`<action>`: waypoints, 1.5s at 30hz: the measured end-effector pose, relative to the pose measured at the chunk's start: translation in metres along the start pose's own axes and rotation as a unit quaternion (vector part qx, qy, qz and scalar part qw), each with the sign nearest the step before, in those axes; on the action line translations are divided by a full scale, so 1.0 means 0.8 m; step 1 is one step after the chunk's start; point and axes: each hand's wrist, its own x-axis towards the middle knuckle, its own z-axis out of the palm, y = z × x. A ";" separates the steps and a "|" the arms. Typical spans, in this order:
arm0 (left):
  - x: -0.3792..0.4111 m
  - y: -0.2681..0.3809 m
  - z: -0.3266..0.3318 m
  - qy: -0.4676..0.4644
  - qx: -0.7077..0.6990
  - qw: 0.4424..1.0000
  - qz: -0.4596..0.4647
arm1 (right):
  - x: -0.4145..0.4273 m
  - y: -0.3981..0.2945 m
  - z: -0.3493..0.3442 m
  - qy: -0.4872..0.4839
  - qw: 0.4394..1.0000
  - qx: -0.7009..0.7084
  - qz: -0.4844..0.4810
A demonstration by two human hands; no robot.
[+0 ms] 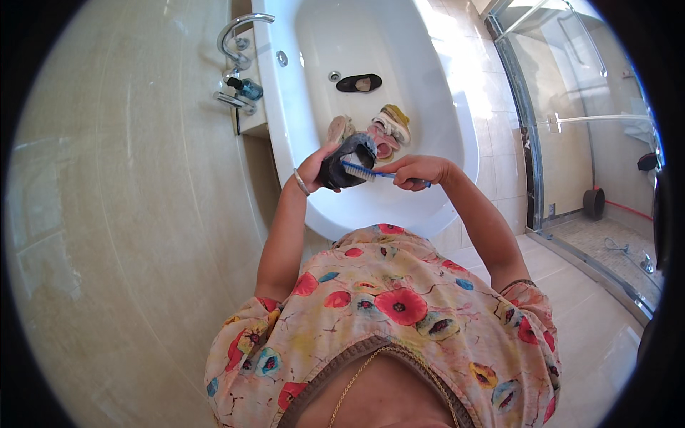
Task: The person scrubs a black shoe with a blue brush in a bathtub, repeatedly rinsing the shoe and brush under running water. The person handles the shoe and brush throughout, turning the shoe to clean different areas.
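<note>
My left hand [313, 170] grips a dark shoe [334, 166] above the near end of a white bathtub [369, 206], its opening facing up and to the right. In my right hand [420, 172] is the handle of a blue scrubbing brush [359, 171] with pale bristles. The brush head lies over the shoe's opening; whether the bristles touch the shoe, I cannot tell. Beyond the hands, a pale pink shoe [338, 128] and a pile of pink, white and mustard footwear [393, 125] lie on the tub floor. A black slip-on shoe [350, 83] lies farther off, beside the drain [334, 76].
A curved chrome faucet [230, 40] and a blue-green bottle [249, 89] with a dark cap stand on the ledge left of the tub. Tiled wall runs along the left. At the right is a glass shower enclosure [599, 117] with a dark bucket [593, 203] inside.
</note>
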 end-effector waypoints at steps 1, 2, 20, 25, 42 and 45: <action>-0.005 0.005 0.001 -0.025 -0.011 1.000 0.006 | 0.000 0.004 -0.004 -0.032 0.997 0.063 -0.013; -0.009 0.010 0.003 -0.049 -0.022 0.998 0.011 | 0.001 0.009 -0.004 -0.050 0.992 0.109 -0.036; 0.065 -0.033 0.034 0.022 -0.021 0.913 0.407 | 0.063 -0.001 0.074 -0.210 0.841 0.418 -0.273; 0.052 -0.025 0.057 -0.068 -0.338 0.881 0.324 | 0.072 -0.013 0.071 -0.150 0.811 0.467 -0.319; 0.036 -0.027 0.044 0.005 -0.173 0.950 0.260 | 0.047 -0.024 0.083 0.387 0.783 -0.399 -0.279; 0.043 -0.035 0.041 0.013 -0.190 0.955 0.228 | 0.051 -0.021 0.100 0.385 0.842 -0.310 -0.215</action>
